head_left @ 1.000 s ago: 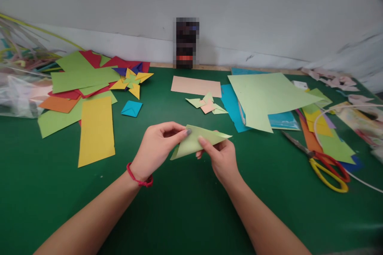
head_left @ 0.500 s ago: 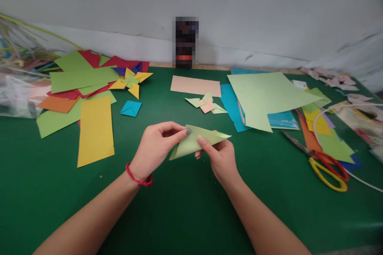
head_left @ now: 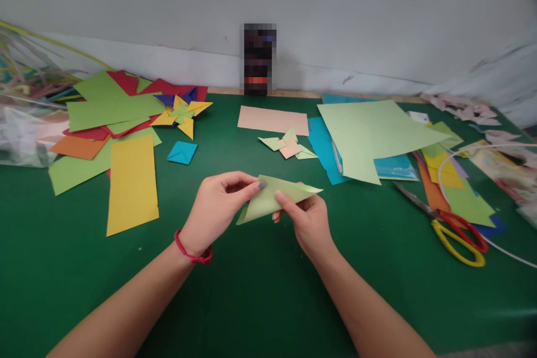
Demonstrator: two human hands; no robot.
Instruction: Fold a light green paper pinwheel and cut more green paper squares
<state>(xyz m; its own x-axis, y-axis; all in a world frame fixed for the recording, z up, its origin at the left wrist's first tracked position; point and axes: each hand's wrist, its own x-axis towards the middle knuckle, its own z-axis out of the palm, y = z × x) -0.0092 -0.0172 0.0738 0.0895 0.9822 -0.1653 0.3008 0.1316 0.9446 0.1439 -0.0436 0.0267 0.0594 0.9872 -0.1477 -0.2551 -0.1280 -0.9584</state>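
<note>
Green tabletop [head_left: 260, 302] viewed from above | pale-green sheet [head_left: 369, 128] laid far right | left hand [head_left: 216, 204], right hand [head_left: 312, 221]: thumbs pressed to fingers | folded pale-green paper [head_left: 265, 203] pinched by both, mid-view | blue folded square [head_left: 183, 153] seen farther left

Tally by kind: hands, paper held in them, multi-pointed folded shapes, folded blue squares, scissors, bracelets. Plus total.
Hands: 2 (left hand, right hand)
Held paper: 1 (pale green paper)
Multi-pointed folded shapes: 2 (yellow-and-purple one, green-and-pink one)
Folded blue square: 1
Scissors: 1 pair
Red bracelet: 1
Total: 8
</note>
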